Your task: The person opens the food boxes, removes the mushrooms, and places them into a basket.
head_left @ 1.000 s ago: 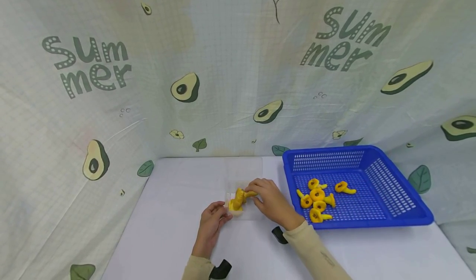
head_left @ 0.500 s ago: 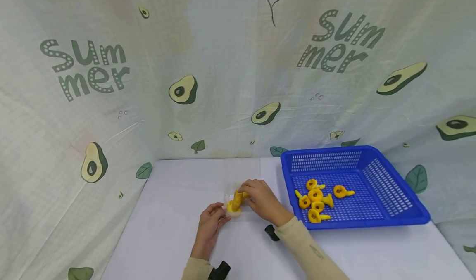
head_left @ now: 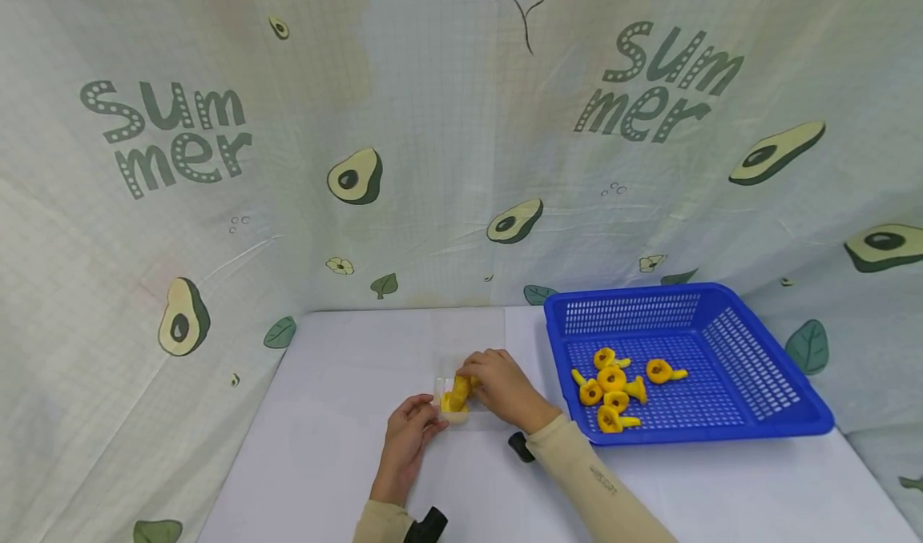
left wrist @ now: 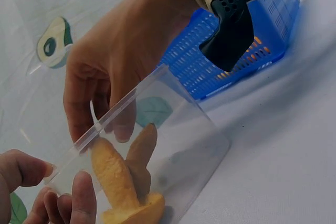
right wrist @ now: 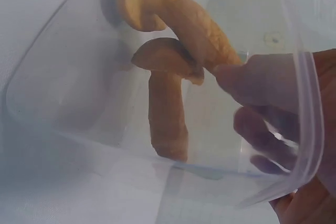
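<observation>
A clear plastic container stands on the white table between the hands. Its near rim is pinched by the thumb and fingers of my left hand. My right hand reaches over the other side and pinches the stem of a yellow mushroom, whose cap is low inside the container. Another yellow mushroom lies beside it, seen through the clear wall. In the head view the yellow pieces overlap, and fingers partly cover them.
To the right stands a blue perforated basket with several yellow mushrooms on its floor. Behind the table hangs a pale curtain with avocado prints.
My right hand has moved left and turned over the container, bringing the mushroom in its fingers more upright. My left hand stays at the container's rim.
</observation>
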The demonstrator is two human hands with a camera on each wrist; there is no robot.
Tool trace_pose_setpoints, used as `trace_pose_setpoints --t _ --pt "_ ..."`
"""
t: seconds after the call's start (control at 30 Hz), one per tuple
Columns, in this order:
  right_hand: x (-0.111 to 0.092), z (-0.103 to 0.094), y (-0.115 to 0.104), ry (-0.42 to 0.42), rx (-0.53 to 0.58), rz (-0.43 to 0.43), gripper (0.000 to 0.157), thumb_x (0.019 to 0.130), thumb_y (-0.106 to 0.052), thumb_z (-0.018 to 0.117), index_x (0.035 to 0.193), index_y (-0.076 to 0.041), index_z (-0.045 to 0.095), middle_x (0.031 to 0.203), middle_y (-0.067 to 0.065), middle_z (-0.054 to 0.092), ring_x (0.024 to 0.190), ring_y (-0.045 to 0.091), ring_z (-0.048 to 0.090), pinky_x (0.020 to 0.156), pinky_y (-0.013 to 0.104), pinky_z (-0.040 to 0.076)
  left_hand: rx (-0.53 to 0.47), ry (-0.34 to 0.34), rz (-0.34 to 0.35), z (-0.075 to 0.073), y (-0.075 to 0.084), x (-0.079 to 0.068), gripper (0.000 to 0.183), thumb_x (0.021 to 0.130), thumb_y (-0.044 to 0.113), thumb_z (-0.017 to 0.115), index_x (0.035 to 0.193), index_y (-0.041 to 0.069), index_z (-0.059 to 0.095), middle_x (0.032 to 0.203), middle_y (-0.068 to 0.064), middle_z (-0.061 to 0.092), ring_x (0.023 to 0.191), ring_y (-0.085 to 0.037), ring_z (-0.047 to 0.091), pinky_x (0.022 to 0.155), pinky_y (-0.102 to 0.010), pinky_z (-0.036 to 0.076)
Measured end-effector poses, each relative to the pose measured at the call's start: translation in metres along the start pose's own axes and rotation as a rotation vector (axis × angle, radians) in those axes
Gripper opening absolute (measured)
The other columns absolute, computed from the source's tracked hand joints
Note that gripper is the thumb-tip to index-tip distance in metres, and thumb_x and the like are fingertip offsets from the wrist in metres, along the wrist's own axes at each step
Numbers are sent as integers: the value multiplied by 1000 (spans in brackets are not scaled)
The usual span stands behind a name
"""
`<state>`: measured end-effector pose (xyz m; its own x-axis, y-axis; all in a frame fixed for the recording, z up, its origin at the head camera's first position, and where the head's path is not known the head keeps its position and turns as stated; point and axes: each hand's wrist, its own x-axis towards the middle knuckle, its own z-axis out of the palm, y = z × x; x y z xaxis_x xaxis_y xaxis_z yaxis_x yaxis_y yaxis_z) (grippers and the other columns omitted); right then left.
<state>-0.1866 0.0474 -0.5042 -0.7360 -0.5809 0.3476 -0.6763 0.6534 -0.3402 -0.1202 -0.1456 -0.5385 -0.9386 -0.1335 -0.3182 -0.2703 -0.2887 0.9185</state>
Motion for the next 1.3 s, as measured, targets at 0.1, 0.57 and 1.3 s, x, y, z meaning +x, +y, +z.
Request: trace_pose_setpoints --t 0.1,0.57,1.3 --pt "0 1 2 15 -8 -9 19 87 -5 86 104 -12 82 102 -1 73 95 20 65 95 40 54 -1 0 0 0 0 -1 36 97 -5 57 131 -13 51 96 -2 58 84 -11 58 78 -24 63" --pt "-5 -1 4 -41 -4 15 16 88 -9 86 102 -15 83 101 -3 73 99 18 65 99 40 53 5 7 -4 0 0 1 34 97 -4 58 130 -12 52 96 -2 57 84 -11 58 77 -24 63" --pt "-8 -11 0 37 -34 -31 19 86 -8 87 100 -18 82 98 -7 73 95 15 64 97 38 53 -13 3 -6 -2 -3 2 32 96 -4 59 127 -10 54 93 0 58 81 -11 59 76 -24 63"
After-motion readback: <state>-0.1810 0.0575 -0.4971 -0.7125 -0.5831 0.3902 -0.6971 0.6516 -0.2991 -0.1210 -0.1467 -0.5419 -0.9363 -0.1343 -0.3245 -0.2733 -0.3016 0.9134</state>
